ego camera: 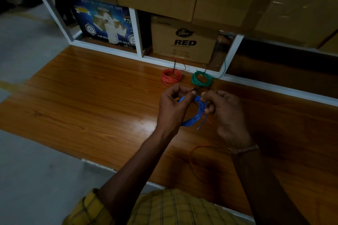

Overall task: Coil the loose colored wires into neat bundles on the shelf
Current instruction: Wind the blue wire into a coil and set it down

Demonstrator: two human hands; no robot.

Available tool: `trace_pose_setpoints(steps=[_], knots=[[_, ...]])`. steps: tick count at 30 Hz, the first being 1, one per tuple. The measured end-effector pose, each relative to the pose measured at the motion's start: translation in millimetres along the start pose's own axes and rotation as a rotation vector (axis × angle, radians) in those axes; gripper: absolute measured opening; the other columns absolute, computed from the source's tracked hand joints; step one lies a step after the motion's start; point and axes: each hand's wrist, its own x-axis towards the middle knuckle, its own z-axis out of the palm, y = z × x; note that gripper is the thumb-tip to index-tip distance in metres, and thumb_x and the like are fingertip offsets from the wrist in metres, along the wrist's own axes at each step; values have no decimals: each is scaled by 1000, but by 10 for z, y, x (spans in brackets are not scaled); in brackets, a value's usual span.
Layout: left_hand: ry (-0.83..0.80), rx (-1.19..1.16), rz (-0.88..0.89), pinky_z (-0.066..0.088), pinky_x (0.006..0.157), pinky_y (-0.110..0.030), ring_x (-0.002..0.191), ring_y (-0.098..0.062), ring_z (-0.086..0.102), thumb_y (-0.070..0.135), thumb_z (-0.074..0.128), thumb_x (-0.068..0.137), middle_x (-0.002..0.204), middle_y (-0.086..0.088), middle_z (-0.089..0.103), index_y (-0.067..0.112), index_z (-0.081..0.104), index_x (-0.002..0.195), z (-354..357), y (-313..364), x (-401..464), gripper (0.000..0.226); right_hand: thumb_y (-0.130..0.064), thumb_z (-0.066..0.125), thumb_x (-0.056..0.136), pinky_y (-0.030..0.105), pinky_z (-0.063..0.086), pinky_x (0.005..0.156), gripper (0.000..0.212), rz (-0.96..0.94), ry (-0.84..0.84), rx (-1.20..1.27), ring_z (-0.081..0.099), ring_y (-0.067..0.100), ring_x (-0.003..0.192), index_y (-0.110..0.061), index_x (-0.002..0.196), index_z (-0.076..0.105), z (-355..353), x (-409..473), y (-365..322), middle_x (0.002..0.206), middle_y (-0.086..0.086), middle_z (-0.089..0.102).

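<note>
In the head view the light is dim, and a thin black tie [195,88] between the fingertips is hard to make out. At centre, the left hand [172,107] and right hand [225,113] both pinch one blue wire coil [194,115]. Behind it lie two finished coils, one orange [171,77] and one green [202,78]. One loose orange wire [193,159] curves lower right on the glossy wooden shelf [91,97].

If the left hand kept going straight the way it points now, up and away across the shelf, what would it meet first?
Probably the orange wire coil, which lies just beyond the left hand on the wooden shelf. The green wire coil sits to its right. The hand looks raised, so it might pass above the coil.
</note>
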Motion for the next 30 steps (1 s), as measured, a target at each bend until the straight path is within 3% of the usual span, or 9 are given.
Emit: trace_pose_setpoints(steps=[5,9,13,18,21,26,30], knots=[[-7,31,33,55,85,-36,91,-25,68,9,74,95,90,-16,69,2,72,97,3,8,-18,8,-10,69,90,29,46,69,15,9,-5,33,51,12,47,-7,76,72,-6,8,37,48,-2,55],[-25,62,76,57,84,-43,88,-25,68,9,73,97,87,-12,68,4,72,96,3,3,-33,5,-12,68,92,26,44,65,14,16,-11,31,51,11,48,-2,82,71,-9,3,43,48,-5,56],[-39,73,88,58,85,-45,91,-25,68,12,73,97,90,-11,70,7,74,98,-2,-2,-34,5,-15,71,93,25,47,61,13,43,-44,68,52,8,48,-8,82,74,-29,-16,40,57,4,55],[-26,92,91,55,83,-44,90,-26,66,12,73,97,90,-15,68,3,72,97,-27,-3,-16,9,-21,70,94,19,50,55,17,83,-107,87,62,11,63,-4,93,74,-109,-52,12,67,4,64],[-17,111,96,57,82,-46,90,-27,66,13,73,97,91,-16,68,2,72,97,-43,-19,5,12,-18,69,93,24,47,61,12,111,-150,66,62,13,67,-13,83,72,-139,-64,5,69,4,66],[-94,143,133,51,72,-24,84,-14,63,11,74,97,85,1,65,10,72,95,-21,-2,-20,3,-16,71,91,18,36,51,14,75,-124,16,54,5,55,-17,77,72,-141,-31,57,64,-1,64],[-116,133,124,57,79,-33,91,-20,67,12,73,97,91,-5,70,11,74,99,-44,-20,-9,2,-19,72,92,9,39,47,14,-17,-63,-35,56,-4,51,-12,80,72,-175,5,83,62,-6,66]])
